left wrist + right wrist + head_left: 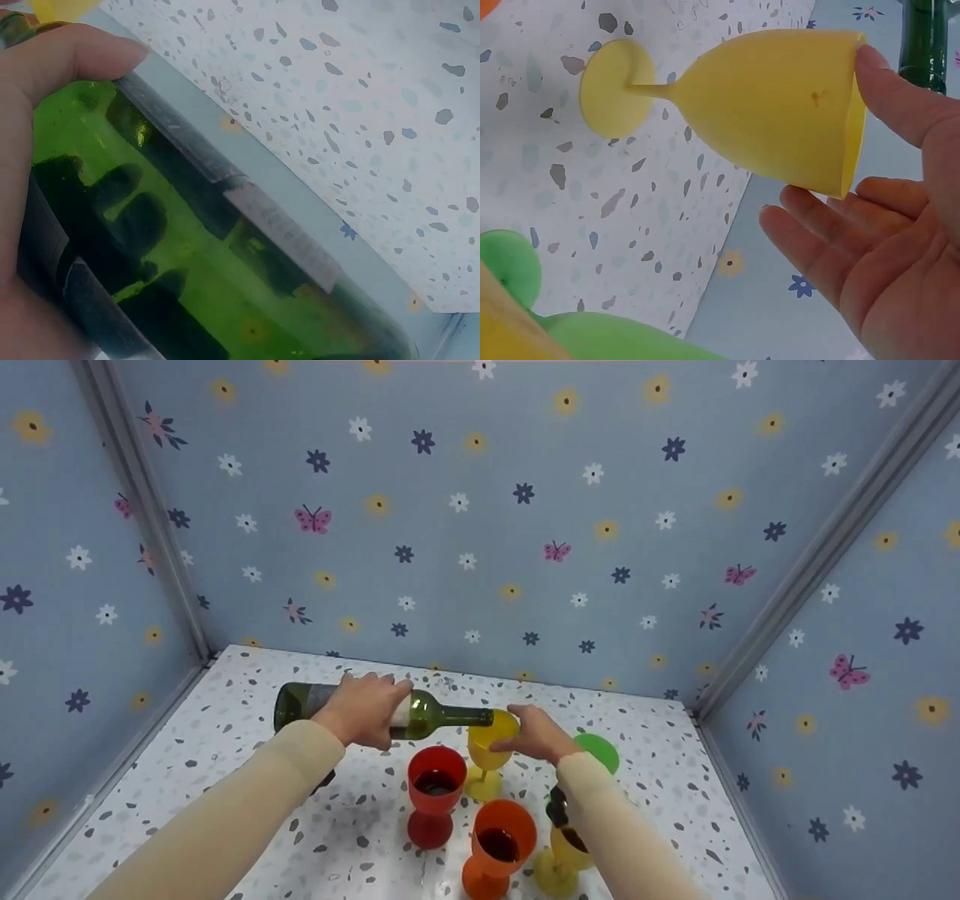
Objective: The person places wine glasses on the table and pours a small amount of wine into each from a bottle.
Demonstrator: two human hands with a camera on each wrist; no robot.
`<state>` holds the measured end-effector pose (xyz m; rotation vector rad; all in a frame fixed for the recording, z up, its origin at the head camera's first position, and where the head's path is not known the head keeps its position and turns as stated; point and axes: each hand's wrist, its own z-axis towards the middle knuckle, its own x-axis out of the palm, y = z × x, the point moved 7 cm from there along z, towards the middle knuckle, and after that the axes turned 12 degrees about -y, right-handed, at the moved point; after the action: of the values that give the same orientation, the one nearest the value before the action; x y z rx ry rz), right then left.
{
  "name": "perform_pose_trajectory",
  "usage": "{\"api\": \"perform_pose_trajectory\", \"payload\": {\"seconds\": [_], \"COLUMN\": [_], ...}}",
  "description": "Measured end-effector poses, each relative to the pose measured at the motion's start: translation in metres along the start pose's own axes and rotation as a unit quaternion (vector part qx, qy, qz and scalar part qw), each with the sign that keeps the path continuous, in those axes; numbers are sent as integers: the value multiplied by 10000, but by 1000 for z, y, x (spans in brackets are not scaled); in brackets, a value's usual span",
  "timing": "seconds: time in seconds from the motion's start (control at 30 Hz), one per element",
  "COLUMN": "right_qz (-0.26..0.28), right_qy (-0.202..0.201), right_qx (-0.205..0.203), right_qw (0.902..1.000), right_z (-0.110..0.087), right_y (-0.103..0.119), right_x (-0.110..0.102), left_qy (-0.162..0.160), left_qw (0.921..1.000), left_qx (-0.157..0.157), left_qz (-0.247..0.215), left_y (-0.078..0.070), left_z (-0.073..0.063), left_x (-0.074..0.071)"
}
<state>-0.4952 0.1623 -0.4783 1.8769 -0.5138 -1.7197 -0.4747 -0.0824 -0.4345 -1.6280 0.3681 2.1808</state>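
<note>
My left hand (365, 709) grips a green wine bottle (424, 714) around its body and holds it nearly level above the table. The bottle's mouth is right at the rim of a yellow goblet (481, 751), pointing to the right. In the left wrist view, the bottle's green glass (202, 262) and torn-looking label strips show close up. My right hand (536, 735) holds that goblet at its rim, thumb on one side and fingertips on the other. In the right wrist view, the goblet's round base (615, 97) stands on the speckled tabletop.
Nearer me stand a red goblet (436, 765) and an orange goblet (491, 817), both with dark liquid inside. Another yellow goblet (556, 874) with dark liquid and a green goblet (600, 750) are partly hidden by my right arm. Flowered panels (465, 532) enclose the speckled table (360, 810).
</note>
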Motion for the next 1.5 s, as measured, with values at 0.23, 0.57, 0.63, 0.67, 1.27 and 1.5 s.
{"api": "perform_pose_trajectory", "payload": {"seconds": [0.23, 0.57, 0.63, 0.67, 1.27, 1.5], "right_qz": [-144, -132, -127, -128, -312, -241], "right_qy": [89, 181, 162, 150, 145, 147], "right_qx": [-60, -328, -295, -261, -139, -68], "right_qw": [9998, 9992, 9994, 9995, 9993, 9996], "right_z": [2, 2, 2, 3, 0, -1], "right_y": [-3, 2, 3, 4, 3, 4], "right_x": [3, 3, 2, 1, 1, 4], "left_qy": [7, 157, 216, 237, 298, 349], "left_qw": [9999, 9998, 9996, 9996, 9989, 9982], "left_qx": [58, 79, 72, 79, 259, 331], "left_qz": [88, 101, 143, 159, 244, 351], "left_y": [-3, -7, -8, -8, -18, -18], "left_z": [3, 9, 12, 14, 16, 15], "left_x": [0, 8, 10, 10, 7, 4]}}
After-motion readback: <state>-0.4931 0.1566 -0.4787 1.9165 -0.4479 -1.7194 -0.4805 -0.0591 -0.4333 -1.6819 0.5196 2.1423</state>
